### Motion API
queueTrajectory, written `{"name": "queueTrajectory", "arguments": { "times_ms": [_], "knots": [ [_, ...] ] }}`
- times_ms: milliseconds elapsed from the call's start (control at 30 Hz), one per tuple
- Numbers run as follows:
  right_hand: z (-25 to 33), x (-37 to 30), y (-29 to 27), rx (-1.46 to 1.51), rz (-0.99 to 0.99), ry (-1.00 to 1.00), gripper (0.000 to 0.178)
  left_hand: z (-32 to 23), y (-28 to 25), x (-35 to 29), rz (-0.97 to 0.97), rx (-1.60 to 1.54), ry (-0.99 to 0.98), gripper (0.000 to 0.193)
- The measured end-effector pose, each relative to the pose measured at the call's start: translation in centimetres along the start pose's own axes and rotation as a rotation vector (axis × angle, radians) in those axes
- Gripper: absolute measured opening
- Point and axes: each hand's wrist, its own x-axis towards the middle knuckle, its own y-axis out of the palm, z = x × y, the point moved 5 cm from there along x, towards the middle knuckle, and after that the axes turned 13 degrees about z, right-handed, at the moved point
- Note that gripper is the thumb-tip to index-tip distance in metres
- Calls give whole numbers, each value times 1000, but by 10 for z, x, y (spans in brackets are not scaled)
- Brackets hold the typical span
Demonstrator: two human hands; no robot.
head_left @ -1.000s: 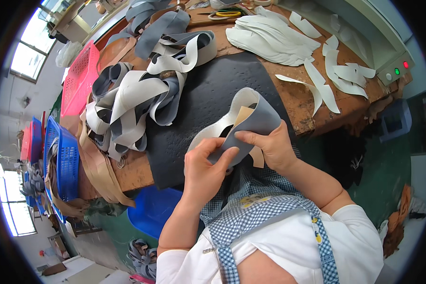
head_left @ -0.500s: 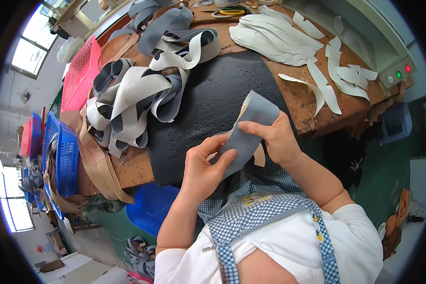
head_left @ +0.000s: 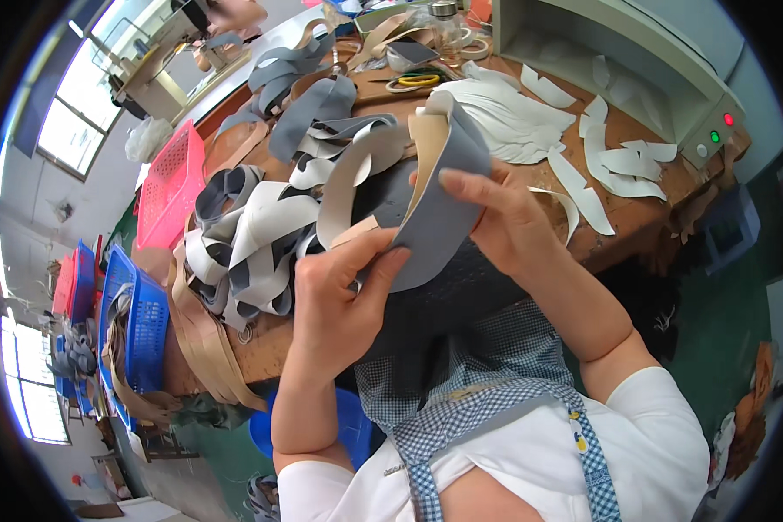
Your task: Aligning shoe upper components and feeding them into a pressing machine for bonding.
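Both hands hold one wide grey strip of leather-like material [head_left: 448, 204], raised above the bench and curved into a loop. A beige piece [head_left: 428, 148] shows along its inner side. My left hand [head_left: 341, 291] pinches the lower left edge between thumb and fingers; a small pale tab [head_left: 355, 231] sticks up by its fingertips. On the right edge, my right hand [head_left: 506, 213] grips with its thumb on the grey face and its fingers behind. Beneath the strip lies a black pad [head_left: 474, 283], mostly hidden. Tangled grey-and-white strips [head_left: 265, 222] are heaped left of it.
White cut pieces [head_left: 505, 117] are piled behind my right hand. Yellow-handled scissors [head_left: 418, 80] lie farther back. A grey machine box with lit buttons [head_left: 715, 137] stands at the right. Pink [head_left: 172, 187] and blue baskets [head_left: 146, 335] line the left; beige strips [head_left: 202, 335] hang over the bench edge.
The strip and both hands have come up closer to the view, and the strip has turned so its beige inner side shows. My left hand has shifted left. The view has tilted up slightly.
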Motion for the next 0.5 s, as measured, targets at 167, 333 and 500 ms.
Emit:
{"name": "queueTrajectory", "arguments": {
  "times_ms": [167, 333, 500],
  "knots": [
    [-49, -36, -38, 93, -142, 105, 31, 48, 42, -29, 58, -49, -223, 18],
    [-66, -51, -49, 11, -194, 149, 30, 61, 61, -42, 63, -166, -299, 23],
    [-78, -58, -37, -121, -170, 167, 31, 56, 68, -40, 26, -318, -349, 25]
  ]
}}
